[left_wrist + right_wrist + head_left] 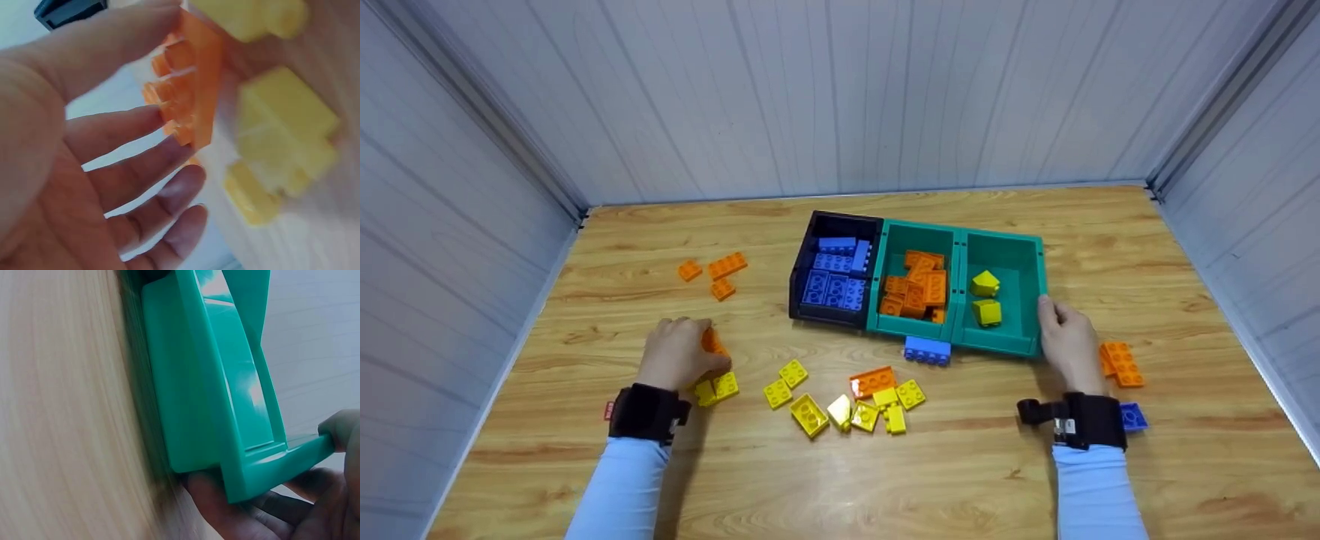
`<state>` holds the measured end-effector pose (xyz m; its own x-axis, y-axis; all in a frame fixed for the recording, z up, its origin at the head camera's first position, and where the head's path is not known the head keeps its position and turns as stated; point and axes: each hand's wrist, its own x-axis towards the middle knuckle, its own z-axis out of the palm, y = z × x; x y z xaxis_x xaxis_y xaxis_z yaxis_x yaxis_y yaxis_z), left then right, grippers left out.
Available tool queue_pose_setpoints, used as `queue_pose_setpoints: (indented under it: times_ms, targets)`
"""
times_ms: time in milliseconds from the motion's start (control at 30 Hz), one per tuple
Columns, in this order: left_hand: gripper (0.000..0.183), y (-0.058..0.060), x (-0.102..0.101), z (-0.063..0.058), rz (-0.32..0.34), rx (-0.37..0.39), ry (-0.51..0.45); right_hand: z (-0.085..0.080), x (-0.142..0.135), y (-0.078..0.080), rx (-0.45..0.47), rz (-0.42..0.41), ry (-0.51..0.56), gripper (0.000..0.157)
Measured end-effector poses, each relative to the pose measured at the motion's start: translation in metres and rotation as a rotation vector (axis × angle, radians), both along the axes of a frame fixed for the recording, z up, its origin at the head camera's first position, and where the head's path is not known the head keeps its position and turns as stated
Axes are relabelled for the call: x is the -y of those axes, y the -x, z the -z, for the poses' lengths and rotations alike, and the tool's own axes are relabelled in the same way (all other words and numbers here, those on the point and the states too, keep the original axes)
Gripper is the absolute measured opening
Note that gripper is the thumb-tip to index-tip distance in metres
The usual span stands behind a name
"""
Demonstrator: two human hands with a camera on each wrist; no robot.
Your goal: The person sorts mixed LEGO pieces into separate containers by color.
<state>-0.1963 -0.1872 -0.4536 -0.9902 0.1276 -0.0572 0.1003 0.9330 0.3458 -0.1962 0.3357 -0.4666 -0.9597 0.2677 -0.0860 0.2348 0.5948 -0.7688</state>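
Observation:
In the head view my left hand (673, 352) is at the left, pinching an orange building brick (714, 342) between thumb and fingertips. The left wrist view shows this orange brick (203, 84) standing on edge, studs towards the palm, with blurred yellow bricks (281, 124) close by. My right hand (1072, 341) grips the right end wall of the green bin (1024, 351), thumb at the rim and fingers lower on the outside. Two yellow bricks (987, 313) lie in that compartment. Orange bricks (915, 296) fill part of the middle green one.
A black bin (802, 313) holding blue bricks adjoins the green ones. One blue brick (928, 350) sits before them. Loose yellow bricks (810, 415) lie mid-table, orange bricks (727, 264) at back left. Beside the right wrist are an orange brick (1123, 364) and a blue brick (1133, 417).

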Motion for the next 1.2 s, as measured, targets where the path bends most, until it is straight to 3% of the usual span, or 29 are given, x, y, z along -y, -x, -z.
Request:
queue_pose_setpoints:
  times_ms: [133, 267, 467, 533, 633, 833, 1033, 1200]
  targets:
    - [0.068, 0.007, -0.032, -0.016, 0.039, -0.071, -0.042, 0.000, -0.002, 0.000, 0.004, 0.004, 0.000, 0.067]
    - [0.068, 0.018, -0.080, -0.039, 0.190, -0.198, -0.043, 0.000, -0.005, -0.001, 0.001, 0.010, -0.002, 0.069]
    - [0.067, 0.038, -0.163, -0.067, 0.440, -0.351, 0.106, 0.001, -0.003, -0.002, 0.008, 0.017, 0.012, 0.068]
    - [0.066, 0.045, -0.185, -0.071, 0.489, -0.359, 0.177, 0.002, -0.002, -0.001, 0.009, 0.009, 0.016, 0.067]
    - [0.065, 0.058, -0.210, -0.071, 0.523, -0.312, 0.261, 0.003, 0.001, 0.000, 0.017, 0.001, 0.025, 0.068]
    - [0.065, 0.080, -0.235, -0.059, 0.539, -0.210, 0.382, 0.001, 0.005, 0.001, 0.040, -0.002, 0.044, 0.070]
    - [0.056, 0.087, -0.241, -0.049, 0.560, -0.222, 0.497, -0.001, 0.004, 0.000, 0.036, 0.003, 0.053, 0.070]
    - [0.041, 0.087, -0.231, -0.045, 0.567, -0.285, 0.414, 0.000, 0.001, 0.000, 0.026, 0.015, 0.038, 0.066]
